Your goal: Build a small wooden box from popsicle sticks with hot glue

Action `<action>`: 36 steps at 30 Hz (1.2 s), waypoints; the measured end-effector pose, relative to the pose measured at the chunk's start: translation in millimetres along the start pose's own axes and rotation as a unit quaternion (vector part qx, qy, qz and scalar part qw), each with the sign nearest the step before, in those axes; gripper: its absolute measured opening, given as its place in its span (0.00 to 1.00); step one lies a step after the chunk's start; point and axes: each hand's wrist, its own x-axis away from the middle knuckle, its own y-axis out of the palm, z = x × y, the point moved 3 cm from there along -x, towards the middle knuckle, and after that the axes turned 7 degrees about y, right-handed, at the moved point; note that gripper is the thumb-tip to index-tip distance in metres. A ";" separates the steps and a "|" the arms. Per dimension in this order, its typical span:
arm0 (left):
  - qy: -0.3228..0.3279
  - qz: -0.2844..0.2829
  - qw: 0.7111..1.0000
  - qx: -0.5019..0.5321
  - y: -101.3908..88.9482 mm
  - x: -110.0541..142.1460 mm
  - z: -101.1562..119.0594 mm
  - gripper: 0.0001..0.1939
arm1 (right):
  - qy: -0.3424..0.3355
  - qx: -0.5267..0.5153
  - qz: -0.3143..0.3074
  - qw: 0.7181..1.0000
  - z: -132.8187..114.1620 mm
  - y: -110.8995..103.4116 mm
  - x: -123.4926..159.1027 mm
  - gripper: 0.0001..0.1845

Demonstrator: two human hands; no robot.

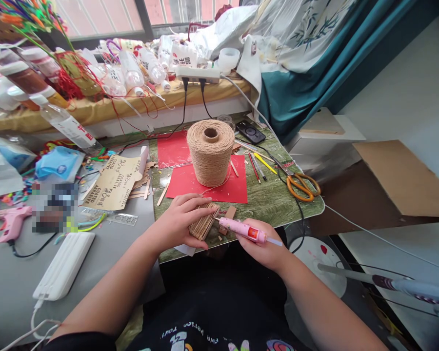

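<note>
My left hand [190,214] is closed around a small block made of thin wooden sticks [204,223] at the table's front edge. In my right hand [259,243] is a pink hot glue gun [242,229], its nozzle pointing left at the right side of the stick block. A clear glue stick [274,241] pokes out of its back end. I cannot tell whether the nozzle touches the wood. Small brown pieces [229,214] lie beside the nozzle. Just beyond my hands, a large cone of jute twine [209,156] stands upright on red paper [179,187].
Orange-handled scissors [303,187], pencils [254,168] and a black phone [250,131] lie at the right. Sandpaper sheets [113,183], a second pink glue gun [13,222] and a white power strip [64,265] are at the left. Bottles [131,70] crowd the sill. Cables cross the table.
</note>
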 end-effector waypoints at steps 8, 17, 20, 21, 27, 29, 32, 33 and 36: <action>-0.002 -0.002 1.000 0.008 0.6 0.2 -0.5 0.51 | -0.007 -0.004 0.031 0.999 2.9 -1.3 -2.1 0.13; -0.004 -0.002 1.000 0.004 1.1 -0.1 -0.1 0.51 | -0.015 -0.008 0.041 0.999 3.4 -5.2 -4.1 0.15; -0.003 0.001 1.000 0.006 0.7 -0.3 0.5 0.50 | -0.011 -0.009 0.049 0.999 4.1 -5.1 -4.1 0.13; -0.004 0.002 1.000 0.008 0.4 -0.4 0.7 0.50 | -0.011 -0.012 0.050 0.999 4.4 -4.9 -4.0 0.12; -0.004 0.012 1.000 0.014 0.0 -0.6 0.3 0.49 | -0.023 -0.045 0.060 0.997 5.8 -5.8 -1.4 0.04; -0.001 0.012 1.000 0.016 0.4 -0.6 -0.3 0.49 | -0.015 -0.069 0.070 0.995 7.1 -7.0 -0.4 0.04; 0.001 0.010 1.000 0.014 0.7 -0.3 -0.8 0.47 | 0.007 -0.095 0.083 0.992 11.2 -8.0 -0.5 0.06; 0.001 0.009 1.000 0.012 0.8 0.0 -0.8 0.47 | 0.013 -0.101 0.091 0.991 13.2 -8.4 -1.1 0.07; -0.001 0.004 1.000 0.005 1.0 0.9 -0.6 0.46 | 0.020 -0.118 0.115 0.986 21.7 -8.9 -4.1 0.09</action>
